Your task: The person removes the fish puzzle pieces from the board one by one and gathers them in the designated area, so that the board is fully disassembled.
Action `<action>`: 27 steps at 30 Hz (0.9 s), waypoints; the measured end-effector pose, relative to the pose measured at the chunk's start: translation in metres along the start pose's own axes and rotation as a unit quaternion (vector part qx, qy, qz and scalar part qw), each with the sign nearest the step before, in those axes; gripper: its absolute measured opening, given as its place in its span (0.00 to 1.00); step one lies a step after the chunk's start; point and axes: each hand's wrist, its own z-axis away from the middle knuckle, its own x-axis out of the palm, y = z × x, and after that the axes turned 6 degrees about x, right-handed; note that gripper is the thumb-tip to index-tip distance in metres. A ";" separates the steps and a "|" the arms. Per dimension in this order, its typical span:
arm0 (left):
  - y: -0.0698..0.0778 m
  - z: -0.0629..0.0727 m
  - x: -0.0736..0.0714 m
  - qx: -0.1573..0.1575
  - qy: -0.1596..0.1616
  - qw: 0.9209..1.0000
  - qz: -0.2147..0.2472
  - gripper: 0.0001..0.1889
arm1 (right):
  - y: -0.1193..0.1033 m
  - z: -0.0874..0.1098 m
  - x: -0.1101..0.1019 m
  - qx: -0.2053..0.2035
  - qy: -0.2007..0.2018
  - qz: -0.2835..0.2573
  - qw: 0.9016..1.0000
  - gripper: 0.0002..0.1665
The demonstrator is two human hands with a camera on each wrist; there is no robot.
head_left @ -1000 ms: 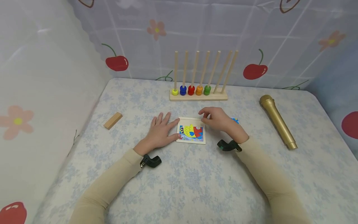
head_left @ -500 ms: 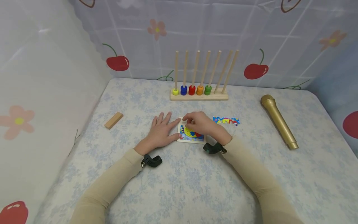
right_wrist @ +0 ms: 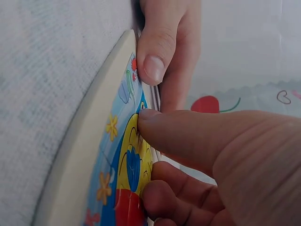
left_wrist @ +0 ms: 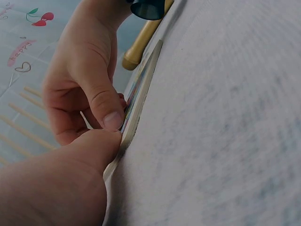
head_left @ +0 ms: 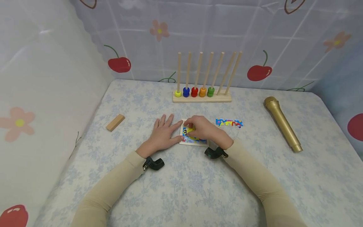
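Note:
A small jigsaw puzzle (head_left: 193, 142) in a pale wooden frame lies flat on the table, showing a yellow and red fish. My left hand (head_left: 160, 136) rests with spread fingers beside it, thumb and index finger on the frame's left edge. Over the upper part of the puzzle bends my right hand (head_left: 202, 127), its fingers curled. In the right wrist view its thumb (right_wrist: 176, 134) touches the yellow fish; whether it pinches a piece is hidden. Several joined puzzle pieces (head_left: 229, 122) lie in a strip to the right.
Behind stands a wooden peg rack (head_left: 202, 99) with coloured beads. A golden microphone (head_left: 283, 124) lies at the right, and a small wooden block (head_left: 115, 122) at the left. A printed curtain (head_left: 198, 31) hangs at the back.
My right hand has moved left from the frame's upper right corner onto the puzzle, uncovering the strip of pieces. Its thumb has shifted down slightly. The left hand stays put.

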 end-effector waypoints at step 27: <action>0.002 0.000 -0.001 -0.001 0.002 1.000 0.001 0.37 | -0.001 0.003 0.004 -0.012 0.022 0.002 1.000 0.21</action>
